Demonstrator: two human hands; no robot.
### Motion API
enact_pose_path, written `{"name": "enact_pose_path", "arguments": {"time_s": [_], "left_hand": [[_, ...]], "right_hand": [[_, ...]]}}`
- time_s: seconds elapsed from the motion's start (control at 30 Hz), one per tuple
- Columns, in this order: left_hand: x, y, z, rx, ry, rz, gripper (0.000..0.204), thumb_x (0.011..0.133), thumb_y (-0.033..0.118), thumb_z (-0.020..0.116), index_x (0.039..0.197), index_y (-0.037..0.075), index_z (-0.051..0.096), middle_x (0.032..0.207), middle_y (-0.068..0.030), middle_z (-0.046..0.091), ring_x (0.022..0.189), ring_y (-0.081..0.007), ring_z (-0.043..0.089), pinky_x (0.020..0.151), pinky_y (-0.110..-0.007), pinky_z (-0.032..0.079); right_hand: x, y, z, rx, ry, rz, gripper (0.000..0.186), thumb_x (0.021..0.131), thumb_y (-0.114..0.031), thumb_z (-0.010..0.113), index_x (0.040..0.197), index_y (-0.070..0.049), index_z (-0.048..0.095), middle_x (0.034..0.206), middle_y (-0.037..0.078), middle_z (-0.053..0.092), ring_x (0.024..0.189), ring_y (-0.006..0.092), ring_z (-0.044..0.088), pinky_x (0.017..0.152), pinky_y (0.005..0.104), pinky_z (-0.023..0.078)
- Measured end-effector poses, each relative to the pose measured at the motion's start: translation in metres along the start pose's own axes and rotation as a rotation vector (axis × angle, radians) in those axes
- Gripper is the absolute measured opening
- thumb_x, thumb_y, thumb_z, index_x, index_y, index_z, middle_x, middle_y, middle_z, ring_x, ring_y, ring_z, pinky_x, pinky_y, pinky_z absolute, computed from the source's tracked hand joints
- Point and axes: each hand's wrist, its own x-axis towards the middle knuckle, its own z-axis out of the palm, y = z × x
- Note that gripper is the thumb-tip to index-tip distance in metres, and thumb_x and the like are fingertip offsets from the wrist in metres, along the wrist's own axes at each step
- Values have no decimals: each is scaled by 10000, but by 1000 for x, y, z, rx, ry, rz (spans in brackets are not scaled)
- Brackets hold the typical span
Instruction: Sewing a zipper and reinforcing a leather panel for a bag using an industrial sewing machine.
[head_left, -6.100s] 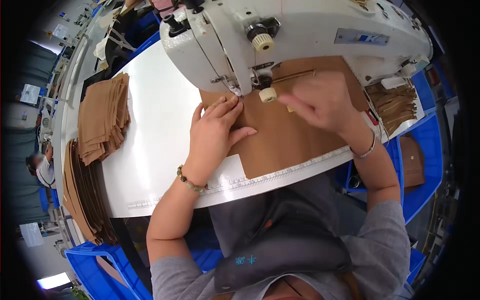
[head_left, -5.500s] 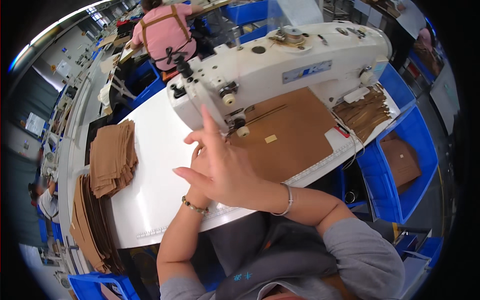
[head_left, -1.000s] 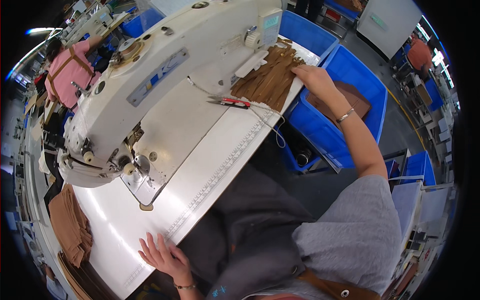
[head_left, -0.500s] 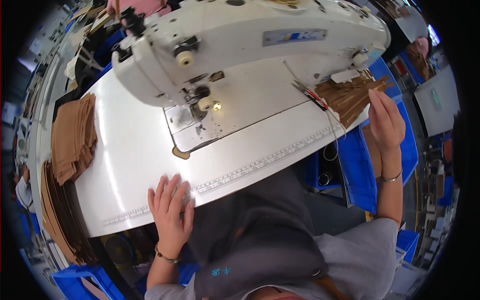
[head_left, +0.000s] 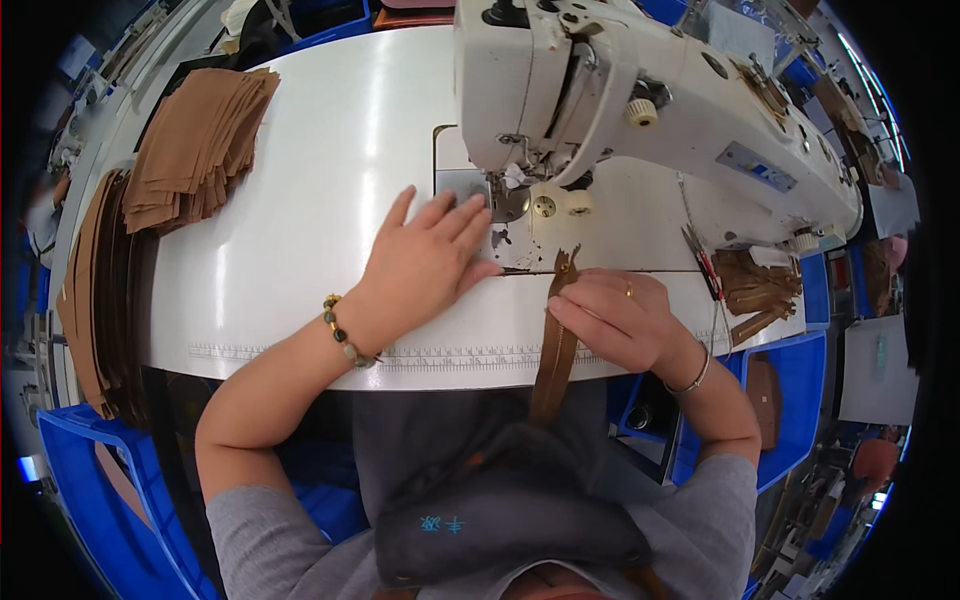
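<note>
My right hand [head_left: 620,315] is closed on a brown zipper [head_left: 553,365], pinching it a little below its upper end. The zipper's pull shows near that end, and its tape hangs down over the table's front edge. My left hand [head_left: 430,260] lies on the white tabletop with its fingers spread, its tips beside the metal plate under the presser foot of a white sewing machine [head_left: 515,95]. It holds nothing. To the right of the machine bed rests a bunch of brown zippers [head_left: 755,285], with red-handled thread snips [head_left: 703,262] beside it.
A stack of brown fabric pieces [head_left: 195,150] sits at the table's far left, with more long brown and dark pieces [head_left: 105,290] hanging at its left edge. Blue bins stand at the lower left [head_left: 75,440] and right [head_left: 800,400]. A printed ruler [head_left: 440,358] runs along the front edge.
My right hand has moved left from the zipper bunch and now carries one zipper. My left hand has moved up from the front edge toward the presser foot. The view has shifted.
</note>
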Motion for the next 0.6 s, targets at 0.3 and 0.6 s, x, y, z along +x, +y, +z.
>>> {"name": "enact_pose_path", "arguments": {"time_s": [0.3,0.6], "left_hand": [[10,-16,10,215,41,-142,479,963,192,648,1436,149,594,1295,-68,658,1346,-283,558,1169,-579,366],[39,-32,17,325,33,-138,438,936,134,603,1369,129,665,1326,-119,616,1378,-339,507,1147,-629,375]], "right_hand": [[13,19,45,23,-37,-77,234,755,-122,701,977,-51,695,896,21,654,766,148,671,633,268,548],[10,16,45,43,-51,-66,219,765,-103,705,975,-41,700,907,29,667,782,154,672,647,274,559]]}}
